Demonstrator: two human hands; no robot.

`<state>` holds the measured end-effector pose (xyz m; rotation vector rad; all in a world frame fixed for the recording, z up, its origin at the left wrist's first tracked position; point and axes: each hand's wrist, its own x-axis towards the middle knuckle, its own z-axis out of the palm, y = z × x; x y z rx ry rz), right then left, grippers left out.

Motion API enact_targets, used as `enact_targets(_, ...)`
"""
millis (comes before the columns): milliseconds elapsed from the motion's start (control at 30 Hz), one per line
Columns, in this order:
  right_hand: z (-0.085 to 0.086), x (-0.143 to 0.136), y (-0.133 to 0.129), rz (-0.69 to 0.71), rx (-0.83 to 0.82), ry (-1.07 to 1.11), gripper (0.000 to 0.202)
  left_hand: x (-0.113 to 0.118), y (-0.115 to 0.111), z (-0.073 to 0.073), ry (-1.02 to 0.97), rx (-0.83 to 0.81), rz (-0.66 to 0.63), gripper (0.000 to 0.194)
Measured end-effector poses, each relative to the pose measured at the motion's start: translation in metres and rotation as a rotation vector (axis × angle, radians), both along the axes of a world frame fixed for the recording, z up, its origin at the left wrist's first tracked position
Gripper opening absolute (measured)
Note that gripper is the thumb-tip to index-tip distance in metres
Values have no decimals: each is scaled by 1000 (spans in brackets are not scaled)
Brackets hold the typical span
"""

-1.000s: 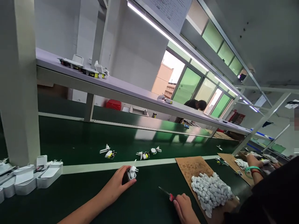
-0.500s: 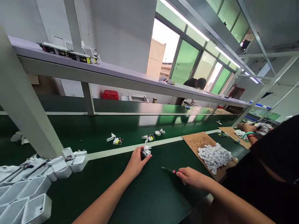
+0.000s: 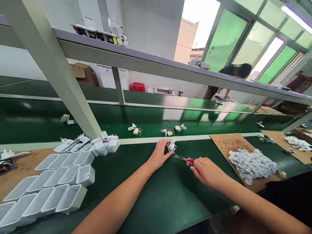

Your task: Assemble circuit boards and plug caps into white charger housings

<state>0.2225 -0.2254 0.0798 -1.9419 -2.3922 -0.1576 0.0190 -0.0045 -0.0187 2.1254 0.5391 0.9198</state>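
My left hand (image 3: 159, 153) is closed around a small white plug housing (image 3: 171, 147), its open side showing and white prongs or a plug part sticking out at the top. In my right hand (image 3: 207, 170) is a pair of needle-nose pliers (image 3: 188, 161) with red and black handles. Their slim jaws point left, just below the housing, and I cannot tell that they touch it. Beyond my left hand, small circuit boards (image 3: 170, 132) with white plug pieces (image 3: 132, 127) lie on the green bench.
Rows of white open housings (image 3: 70, 198) stand at the left, beside a steel post (image 3: 73, 94). At the right, a heap of small white pieces (image 3: 253, 164) lies on brown cardboard (image 3: 223, 143). A shelf (image 3: 151, 61) crosses above. A person (image 3: 227, 70) bends over behind the far bench.
My view has swung left. The pliers in my right hand have come closer to the housing, and their jaws now show apart. My left hand still holds the housing.
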Motion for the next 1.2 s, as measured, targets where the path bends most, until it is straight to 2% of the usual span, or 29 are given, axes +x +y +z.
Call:
enact_targets(133, -9, 2, 5, 63, 94, -146, 31, 1, -3, 2, 37, 132, -9, 54)
enact_targets(233, -13, 0, 8, 62, 120, -143, 30, 1, -5, 5, 79, 236, 0, 57)
enact_targets(367, -20, -1, 10, 65, 151, -114, 33, 1, -7, 7, 117, 288, 1, 66)
enact_targets(633, -38, 5, 9, 25, 134, -64, 31, 1, -8, 5, 131, 276, -25, 70)
enact_targets(1200, -41, -2, 11, 45, 165, 89, 24, 2, -6, 6, 128, 248, 15, 65)
